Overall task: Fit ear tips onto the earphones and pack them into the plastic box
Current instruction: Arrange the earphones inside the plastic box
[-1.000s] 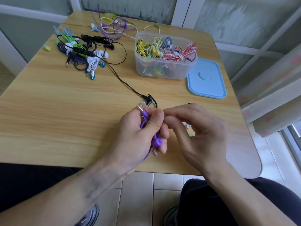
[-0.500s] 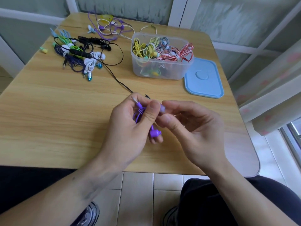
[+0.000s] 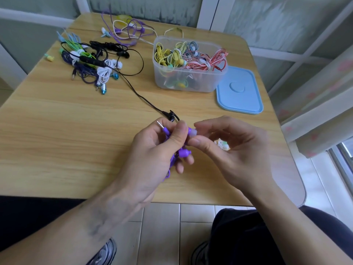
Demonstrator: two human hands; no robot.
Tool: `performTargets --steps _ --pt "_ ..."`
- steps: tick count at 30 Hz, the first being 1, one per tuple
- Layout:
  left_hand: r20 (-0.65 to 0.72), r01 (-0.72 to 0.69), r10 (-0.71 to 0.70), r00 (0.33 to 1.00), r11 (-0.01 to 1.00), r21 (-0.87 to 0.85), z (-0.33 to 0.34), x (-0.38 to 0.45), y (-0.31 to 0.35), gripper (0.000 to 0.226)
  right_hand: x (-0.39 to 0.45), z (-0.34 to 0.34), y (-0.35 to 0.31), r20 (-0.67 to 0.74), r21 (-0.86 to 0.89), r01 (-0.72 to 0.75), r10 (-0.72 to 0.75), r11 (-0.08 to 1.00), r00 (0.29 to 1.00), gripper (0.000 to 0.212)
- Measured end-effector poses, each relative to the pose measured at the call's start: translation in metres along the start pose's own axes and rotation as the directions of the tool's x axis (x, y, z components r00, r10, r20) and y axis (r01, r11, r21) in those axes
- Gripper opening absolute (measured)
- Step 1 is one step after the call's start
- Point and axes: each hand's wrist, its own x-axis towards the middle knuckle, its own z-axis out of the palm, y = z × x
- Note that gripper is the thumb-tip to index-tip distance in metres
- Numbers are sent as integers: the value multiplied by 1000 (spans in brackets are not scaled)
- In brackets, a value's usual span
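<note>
My left hand [image 3: 158, 150] grips a bundled pair of purple earphones [image 3: 183, 153]; its thumb and forefinger pinch one earbud, and the metal jack sticks out above the fingers. A pale translucent ear tip [image 3: 193, 133] sits on that earbud's end. My right hand [image 3: 229, 150] pinches the ear tip between thumb and forefinger. The clear plastic box [image 3: 191, 83], filled with several coiled earphones, stands at the back right of the table.
The blue lid [image 3: 238, 92] lies flat to the right of the box. A heap of loose earphones [image 3: 91, 60] lies at the back left, with a black cable [image 3: 145, 98] running toward my hands. A few loose ear tips [image 3: 222, 145] lie under my right hand.
Both hands have lifted slightly away from me with the purple earphones. The ear tip now shows on the earbud between my fingertips.
</note>
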Motion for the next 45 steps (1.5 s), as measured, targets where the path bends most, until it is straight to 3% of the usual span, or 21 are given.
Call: performTargets --steps 5,10,13,17,20,22,26,29,34,36,45 --pt "0 5 -5 1000 1000 20 1 -1 1 19 0 -1 1 39 -46 71 -69 996 997 17" --pt "7 13 -13 1000 1000 13 3 0 -2 22 4 -17 -1 125 -106 -7 20 994 992 15" --pt "-4 65 -65 998 996 -65 5 0 -3 28 13 -45 3 106 -144 -83 98 986 990 12" --pt "21 119 -117 993 987 -109 5 0 -2 33 18 -74 17 167 -462 -148 250 874 954 20" --pt "78 149 -140 987 980 -135 6 0 1 29 15 -83 18 232 -549 -161 334 820 913 18" --pt "112 167 -151 982 976 -141 6 0 0 21 14 -81 16 262 -568 -133 331 812 906 14" --pt "143 147 -128 981 981 -129 5 0 -3 31 14 -76 19 289 -595 -90 317 799 904 12" --pt "121 98 -86 989 991 -94 6 -1 -6 28 13 -73 20 282 -629 -79 321 774 904 10" --pt "60 59 -56 997 997 -46 4 1 -1 42 13 -66 14 268 -590 -55 260 806 928 8" --pt "44 58 -56 997 998 -34 4 1 0 46 14 -59 14 261 -607 -40 247 794 933 16" --pt "80 49 -39 996 990 -135 4 2 0 38 16 -43 14 204 -685 -52 260 727 944 6"
